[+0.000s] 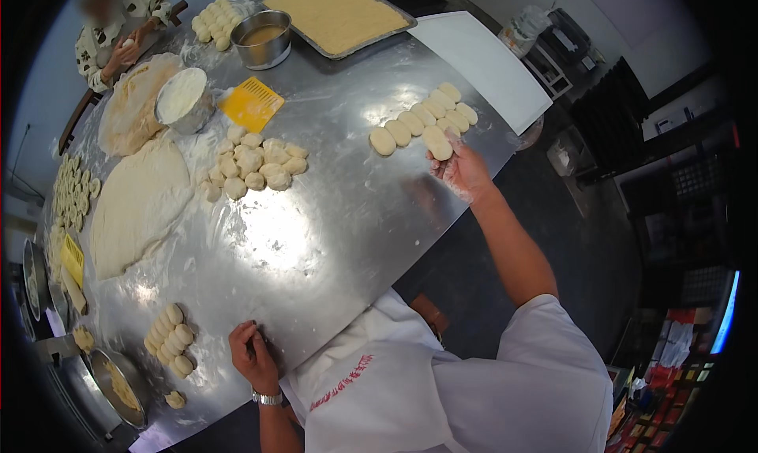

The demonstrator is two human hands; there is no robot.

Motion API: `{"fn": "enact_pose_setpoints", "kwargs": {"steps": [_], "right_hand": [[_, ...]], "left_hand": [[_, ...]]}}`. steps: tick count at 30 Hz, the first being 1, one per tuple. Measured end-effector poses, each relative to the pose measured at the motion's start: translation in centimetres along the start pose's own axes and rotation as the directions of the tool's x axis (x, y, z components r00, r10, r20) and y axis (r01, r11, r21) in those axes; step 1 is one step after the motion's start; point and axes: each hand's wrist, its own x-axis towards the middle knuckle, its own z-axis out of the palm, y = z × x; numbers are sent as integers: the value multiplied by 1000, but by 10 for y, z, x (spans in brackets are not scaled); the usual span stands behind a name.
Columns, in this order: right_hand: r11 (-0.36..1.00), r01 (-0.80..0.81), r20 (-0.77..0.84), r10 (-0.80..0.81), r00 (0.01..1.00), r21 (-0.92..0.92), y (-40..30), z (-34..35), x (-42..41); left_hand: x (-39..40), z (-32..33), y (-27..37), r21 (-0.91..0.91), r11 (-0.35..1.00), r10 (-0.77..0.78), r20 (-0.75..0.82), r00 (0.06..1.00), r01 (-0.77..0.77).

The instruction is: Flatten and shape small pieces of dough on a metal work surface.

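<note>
At the right side of the steel table (349, 234), my floury right hand (459, 169) grips a flat oval dough piece (437, 143) between thumb and fingers. It is over the near end of a group of similar oval dough pieces (410, 123), laid close together in rows. My left hand (251, 352), with a metal watch at the wrist, rests at the table's near edge. Its fingers are curled in, and nothing shows in them. Left of it sits a cluster of small dough rolls (169, 337). A pile of rough dough lumps (254, 163) lies toward the table's middle.
A large dough slab (142, 204), a yellow scraper (253, 104), a flour bowl (182, 101) and a metal pot (260, 41) occupy the left and far table. A filled baking tray (337, 12) and white board (479, 62) lie beyond. Another person's hands (127, 47) hold dough.
</note>
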Motion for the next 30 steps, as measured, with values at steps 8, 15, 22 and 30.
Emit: {"fn": "enact_pose_setpoints", "kwargs": {"steps": [8, 15, 22, 30], "right_hand": [[136, 292, 114, -706, 699, -947, 11, -24, 24], [-485, 60, 407, -652, 640, -872, 32, -56, 36], [-610, 103, 473, -485, 735, -786, 37, -84, 79], [-632, 205, 593, -496, 634, -747, 79, 4, 37]], "left_hand": [[0, 2, 2, 0, 1000, 0, 7, 1000, 0], [1, 2, 9, 41, 999, -14, 12, 1000, 13], [-8, -17, 14, 104, 994, 44, -4, 999, -43], [-4, -91, -34, 577, 795, 62, -386, 921, 188]]}}
